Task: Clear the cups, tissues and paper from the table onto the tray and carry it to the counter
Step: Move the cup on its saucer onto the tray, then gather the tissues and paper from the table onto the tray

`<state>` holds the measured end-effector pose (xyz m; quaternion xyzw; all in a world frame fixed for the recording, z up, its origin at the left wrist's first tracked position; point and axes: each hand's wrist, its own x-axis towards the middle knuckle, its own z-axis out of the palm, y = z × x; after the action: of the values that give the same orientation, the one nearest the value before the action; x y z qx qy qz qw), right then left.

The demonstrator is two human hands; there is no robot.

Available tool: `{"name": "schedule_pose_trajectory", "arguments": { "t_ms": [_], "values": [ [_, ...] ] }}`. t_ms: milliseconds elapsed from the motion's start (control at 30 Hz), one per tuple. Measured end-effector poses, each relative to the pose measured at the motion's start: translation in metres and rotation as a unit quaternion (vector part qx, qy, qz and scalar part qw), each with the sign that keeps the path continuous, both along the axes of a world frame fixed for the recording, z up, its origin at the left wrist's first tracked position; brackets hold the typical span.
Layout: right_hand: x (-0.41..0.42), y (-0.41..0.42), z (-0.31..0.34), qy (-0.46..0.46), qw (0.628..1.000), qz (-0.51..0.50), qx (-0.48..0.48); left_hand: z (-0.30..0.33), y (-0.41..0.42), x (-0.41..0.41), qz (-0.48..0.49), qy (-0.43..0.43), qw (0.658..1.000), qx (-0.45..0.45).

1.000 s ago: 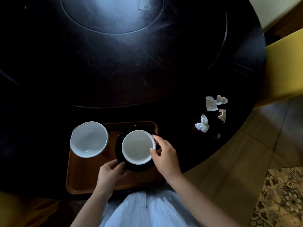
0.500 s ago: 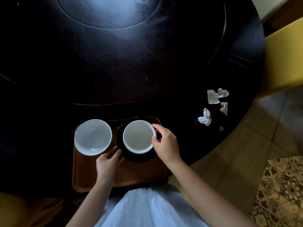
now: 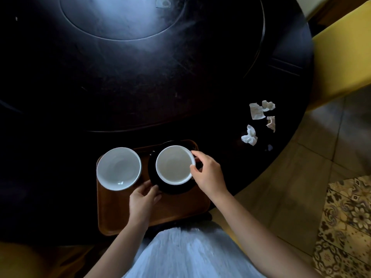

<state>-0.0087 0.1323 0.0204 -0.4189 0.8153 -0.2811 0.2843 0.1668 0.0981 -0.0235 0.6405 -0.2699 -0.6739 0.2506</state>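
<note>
A brown wooden tray [image 3: 172, 213] lies at the near edge of the dark round table [image 3: 140, 81]. On its left stands a white cup [image 3: 118, 168]. To the right a second white cup [image 3: 173, 164] sits on a black saucer [image 3: 172, 188]. My right hand [image 3: 208, 174] grips this cup at its right rim. My left hand [image 3: 143, 199] holds the saucer's near left edge. Several crumpled tissues and paper scraps [image 3: 259, 121] lie on the table to the right of the tray.
A yellow chair [image 3: 345, 53] stands at the table's right side. Tiled floor [image 3: 301, 177] and a patterned rug [image 3: 349, 227] are to the right. A raised round centre disc [image 3: 122, 19] takes up the far middle of the table.
The cup and saucer have shifted slightly toward the far right part of the tray, with both hands staying on them. My left hand slid closer to the saucer's edge.
</note>
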Motion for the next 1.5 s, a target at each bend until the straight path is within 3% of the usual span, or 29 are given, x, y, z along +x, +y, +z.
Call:
{"name": "schedule_pose_trajectory", "arguments": {
  "t_ms": [133,233,300,533,733,833,933,1033,1200,1333,1433,1500],
  "values": [
    [-0.009,0.013,0.005,0.01,1.0,-0.015,-0.006,0.009,0.022,0.002,-0.193,-0.075,0.978,-0.003],
    [-0.026,0.024,0.006,0.07,0.997,0.004,-0.015,0.019,0.031,-0.006,-0.391,-0.101,0.914,-0.04],
    [-0.045,0.032,0.007,0.114,0.993,0.023,-0.016,0.029,0.034,-0.027,-0.448,-0.096,0.885,-0.085],
    [-0.162,0.051,0.005,0.209,0.976,0.06,-0.034,0.048,0.037,-0.151,-0.381,-0.141,0.86,-0.308],
    [-0.284,0.045,-0.016,0.227,0.972,0.06,0.02,0.034,0.013,-0.249,-0.413,-0.24,0.749,-0.458],
    [-0.314,0.032,-0.028,0.229,0.965,0.118,0.048,0.02,0.002,-0.289,-0.474,-0.266,0.705,-0.455],
    [-0.323,0.028,-0.038,0.22,0.961,0.164,0.038,0.004,-0.002,-0.309,-0.561,-0.295,0.634,-0.443],
    [-0.326,0.024,-0.045,0.196,0.967,0.164,0.014,-0.005,-0.005,-0.311,-0.55,-0.281,0.604,-0.504],
    [-0.327,0.017,-0.054,0.19,0.968,0.164,-0.028,-0.016,0.002,-0.302,-0.516,-0.296,0.633,-0.496],
    [-0.328,0.019,-0.06,0.185,0.967,0.164,-0.06,-0.017,0.01,-0.289,-0.505,-0.313,0.634,-0.495],
    [-0.329,0.021,-0.06,0.162,0.973,0.146,-0.079,-0.01,0.006,-0.29,-0.466,-0.313,0.667,-0.489],
    [-0.333,0.02,-0.06,0.131,0.982,0.102,-0.087,-0.005,-0.003,-0.3,-0.432,-0.301,0.713,-0.463]
  ]
}}
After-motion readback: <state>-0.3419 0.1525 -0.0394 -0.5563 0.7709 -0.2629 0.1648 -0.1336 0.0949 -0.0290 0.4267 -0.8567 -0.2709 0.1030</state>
